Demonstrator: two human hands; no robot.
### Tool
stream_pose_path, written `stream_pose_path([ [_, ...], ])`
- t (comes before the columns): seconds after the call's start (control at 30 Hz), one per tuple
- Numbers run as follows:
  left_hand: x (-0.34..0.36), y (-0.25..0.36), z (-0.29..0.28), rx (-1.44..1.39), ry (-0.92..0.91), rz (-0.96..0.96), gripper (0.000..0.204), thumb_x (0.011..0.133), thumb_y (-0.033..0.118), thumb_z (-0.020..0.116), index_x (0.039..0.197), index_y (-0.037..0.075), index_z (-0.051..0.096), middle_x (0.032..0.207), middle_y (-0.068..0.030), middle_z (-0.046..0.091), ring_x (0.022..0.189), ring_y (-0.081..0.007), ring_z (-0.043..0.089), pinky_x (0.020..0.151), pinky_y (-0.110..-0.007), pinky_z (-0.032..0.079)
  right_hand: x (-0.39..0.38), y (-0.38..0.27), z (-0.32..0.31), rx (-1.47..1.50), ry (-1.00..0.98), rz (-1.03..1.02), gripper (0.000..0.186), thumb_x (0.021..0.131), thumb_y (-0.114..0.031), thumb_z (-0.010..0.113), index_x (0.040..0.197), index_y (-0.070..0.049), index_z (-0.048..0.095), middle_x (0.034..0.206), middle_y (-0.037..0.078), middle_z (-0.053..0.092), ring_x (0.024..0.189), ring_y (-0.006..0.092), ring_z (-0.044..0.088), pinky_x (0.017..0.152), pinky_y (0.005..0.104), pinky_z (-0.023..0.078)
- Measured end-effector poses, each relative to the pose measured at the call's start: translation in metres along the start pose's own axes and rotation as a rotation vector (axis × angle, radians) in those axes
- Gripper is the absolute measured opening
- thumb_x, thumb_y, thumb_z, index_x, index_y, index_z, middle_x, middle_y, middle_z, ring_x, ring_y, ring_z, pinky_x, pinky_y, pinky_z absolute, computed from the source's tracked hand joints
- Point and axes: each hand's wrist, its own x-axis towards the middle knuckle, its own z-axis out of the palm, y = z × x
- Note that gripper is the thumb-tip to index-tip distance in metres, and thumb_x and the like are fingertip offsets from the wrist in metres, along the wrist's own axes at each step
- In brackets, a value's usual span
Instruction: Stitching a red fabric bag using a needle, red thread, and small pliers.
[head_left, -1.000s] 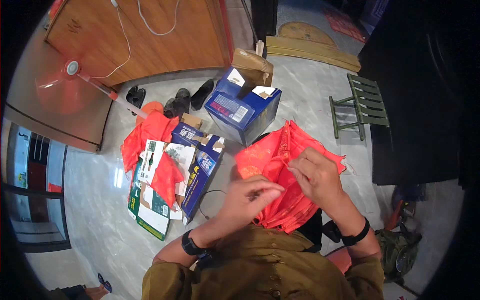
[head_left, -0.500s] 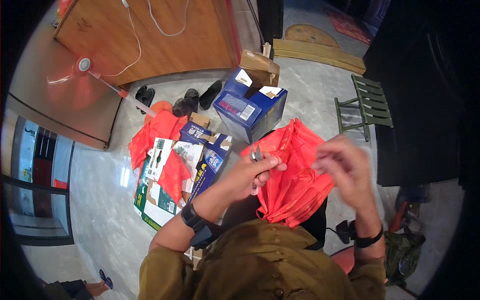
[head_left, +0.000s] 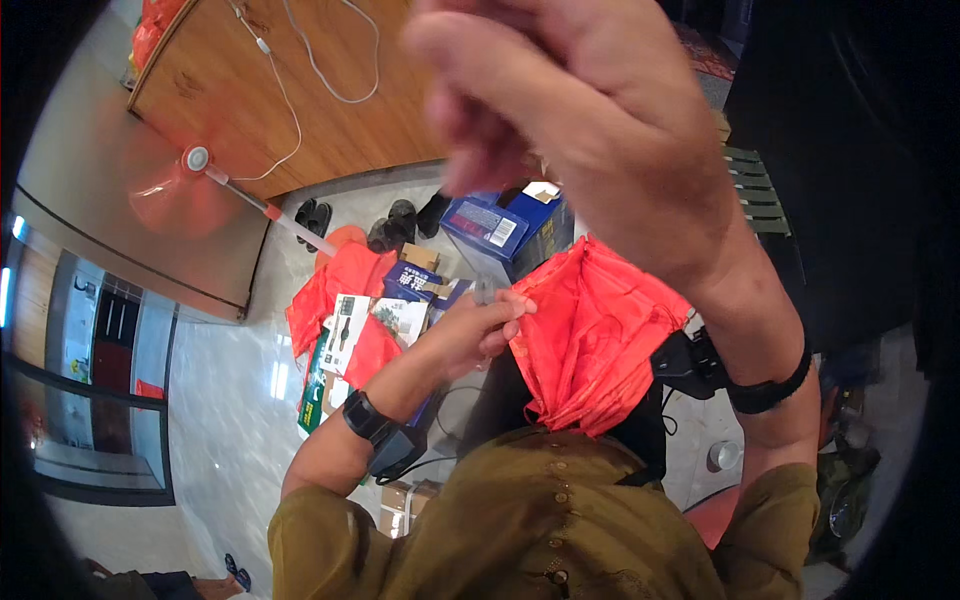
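Red cloth (head_left: pixel 600 330) lies bunched and folded on the person's lap, its lower end gathered against the brown shirt (head_left: pixel 560 490), pleats fanning out toward the floor. Left hand (head_left: pixel 485 330) at the cloth's left edge, fingers curled and thumb pressed down, fingertips at the fabric; a blurred grey tip pokes out above the knuckles, snips (head_left: pixel 485 292) by the look of it, held in the same fist. Right hand (head_left: pixel 570 110) held high, out in front of the face, fingers partly bent in; too smeared to tell whether any thread or scrap is pinched there. Risks, as I judge them: snips so near the fabric could nick a pleat if the left hand turned carelessly; cloth looks slippery and has only the lap and one hand to keep it, so a shifted knee or hard tug could send it to the floor; the right arm crosses the person's own view and might hide a snag. Beyond the knees, a blue box (head_left: pixel 500 230); leftward, a second red heap (head_left: pixel 355 275) on flattened cartons (head_left: pixel 345 340). Fan (head_left: pixel 197 158) past that, blades a blur, and a strong draught could ruffle loose fabric. Shoes (head_left: pixel 400 225) by the panel (head_left: pixel 320 100), green stool (head_left: pixel 762 190) far right
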Motion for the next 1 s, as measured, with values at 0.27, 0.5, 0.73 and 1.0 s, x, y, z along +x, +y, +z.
stream_pose_path([
  [0.27, -0.014, 0.007, 0.009, 0.015, 0.150, 0.065, 0.019, 0.089, 0.022, 0.057, 0.100, 0.008, 0.060, 0.063, 0.0036, 0.050, 0.048, -0.0026, 0.038, 0.041, -0.016, 0.025, 0.010, -0.009, 0.058, -0.112, 0.097, -0.434, 0.012, 0.082, -0.012, 0.053, 0.075, -0.004, 0.059, 0.066, 0.009, 0.058, 0.058, 0.0192, 0.056, 0.051, 0.0299, 0.044],
  [0.5, -0.003, -0.002, -0.010, 0.192, 0.066, 0.273, 0.021, 0.089, 0.021, 0.056, 0.104, 0.006, 0.059, 0.076, -0.0009, 0.057, 0.061, -0.0050, 0.049, 0.048, -0.016, 0.036, 0.032, -0.026, 0.130, -0.218, 0.165, -0.814, 0.012, 0.074, -0.007, 0.055, 0.066, -0.003, 0.063, 0.064, 0.016, 0.062, 0.061, 0.0283, 0.062, 0.052, 0.0369, 0.048],
  [0.73, -0.011, -0.003, -0.019, 0.685, -0.063, 0.546, 0.022, 0.089, 0.021, 0.056, 0.103, 0.005, 0.059, 0.081, -0.0027, 0.059, 0.065, -0.0061, 0.051, 0.051, -0.017, 0.039, 0.006, -0.016, 0.086, 0.179, -0.265, -0.454, 0.017, 0.087, -0.015, 0.051, 0.086, -0.001, 0.060, 0.069, 0.009, 0.060, 0.059, 0.0184, 0.060, 0.054, 0.0290, 0.049],
  [1.0, -0.033, -0.011, -0.030, 0.240, 0.091, 0.021, 0.021, 0.086, 0.021, 0.059, 0.089, 0.001, 0.064, 0.066, 0.0000, 0.054, 0.051, -0.0040, 0.042, 0.043, -0.019, 0.028, -0.053, 0.043, -0.075, 0.010, 0.236, 0.048, 0.016, 0.095, -0.023, 0.049, 0.091, -0.008, 0.053, 0.072, 0.001, 0.055, 0.056, 0.0068, 0.055, 0.052, 0.0192, 0.044],
])
